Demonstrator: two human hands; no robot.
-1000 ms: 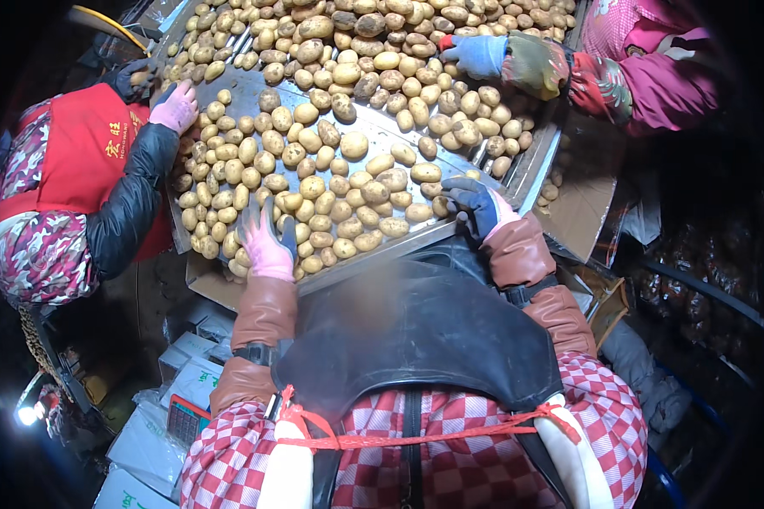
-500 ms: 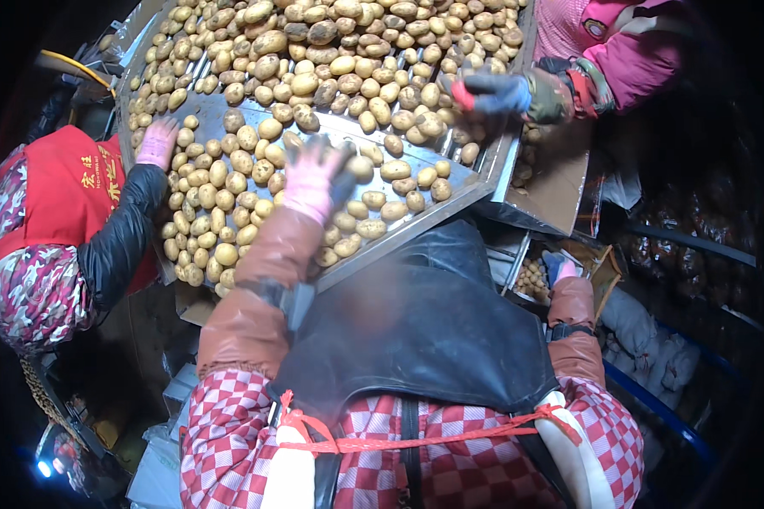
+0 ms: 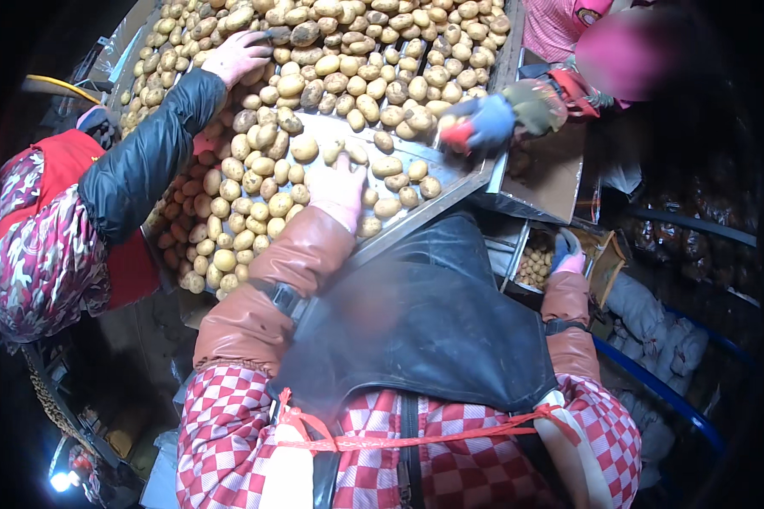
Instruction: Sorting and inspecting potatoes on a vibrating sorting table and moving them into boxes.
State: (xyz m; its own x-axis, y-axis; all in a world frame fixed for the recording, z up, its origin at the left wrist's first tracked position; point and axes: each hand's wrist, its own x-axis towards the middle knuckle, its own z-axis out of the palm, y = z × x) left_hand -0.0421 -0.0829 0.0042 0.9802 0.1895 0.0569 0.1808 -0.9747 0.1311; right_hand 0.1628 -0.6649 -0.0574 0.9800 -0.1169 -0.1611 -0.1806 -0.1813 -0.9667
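While your left hand (image 3: pixel 338 188), in a pink glove, rests palm down with fingers spread on the potatoes (image 3: pixel 263 199) near the metal sorting table's (image 3: pixel 450 197) near edge, your right hand (image 3: pixel 566 252), in a blue and pink glove, hangs low on the right above a small box of potatoes (image 3: pixel 535 265); whether its fingers grip anything cannot be told. Far left, a co-worker's bare hand (image 3: pixel 236 56) touches the pile. Far right, another's blue gloved hand (image 3: pixel 482 125) reaches in.
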